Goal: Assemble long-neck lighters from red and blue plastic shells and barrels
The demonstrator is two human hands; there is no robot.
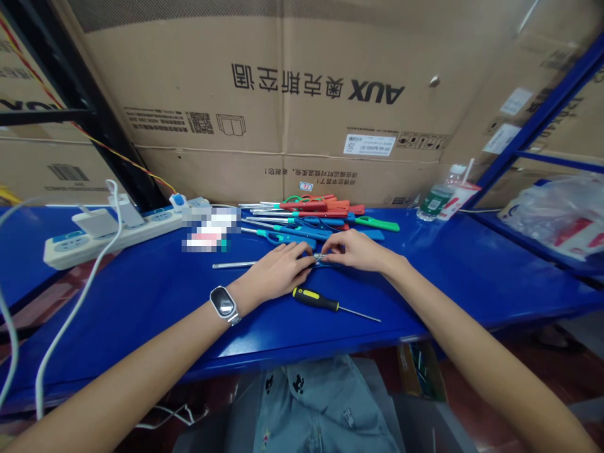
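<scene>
My left hand (pixel 283 267), with a watch on its wrist, is bent over a long lighter whose metal tube (pixel 233 265) sticks out to the left on the blue table. Its fingertips meet those of my right hand (pixel 352 250) at a small shiny piece (pixel 319 257), too small to make out. Both hands have their fingers pinched together there. Just below them lies a black and yellow screwdriver (pixel 315 298), its shaft pointing right. Behind the hands is a pile of red, blue and green long lighters (pixel 325 220).
A white power strip (pixel 70 250) with plugs and cables lies at the left. At the back right stand a water bottle (pixel 431 202) and a red and white cup (pixel 455 200). Cardboard boxes (pixel 283 138) rise behind the blue table (pixel 165 314).
</scene>
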